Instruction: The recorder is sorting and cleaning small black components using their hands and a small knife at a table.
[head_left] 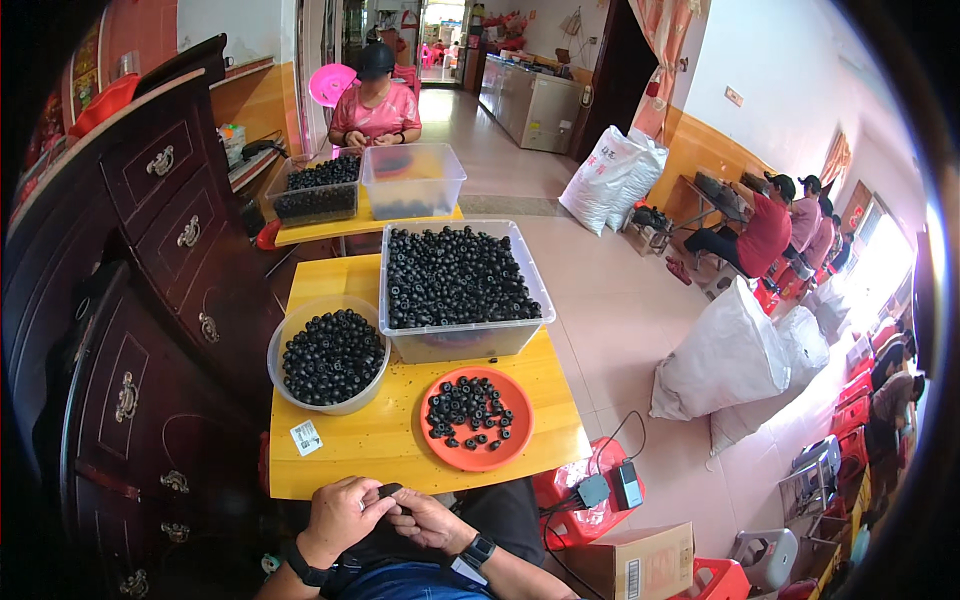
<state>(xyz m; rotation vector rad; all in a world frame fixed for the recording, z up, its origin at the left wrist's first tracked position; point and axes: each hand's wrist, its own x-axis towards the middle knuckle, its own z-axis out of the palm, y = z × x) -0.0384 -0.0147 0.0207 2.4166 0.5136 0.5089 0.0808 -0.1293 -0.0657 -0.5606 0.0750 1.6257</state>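
Note:
Just past the table's near edge, my two hands come together over my lap. My left hand is closed, thumb and fingers pinching a small black piece. Fingers curled, my right hand grips the same piece from the other side; its exact shape is partly hidden. Closest to my hands is an orange-red plate with several loose black hollow parts. Behind it to the left, a round clear tub is heaped with such parts. A large clear rectangular bin full of them stands at the table's back.
The yellow table bears a white label. To its right are a red stool with small electronic boxes and cables, and a cardboard box. A dark drawer cabinet stands left. A person sits opposite at another table.

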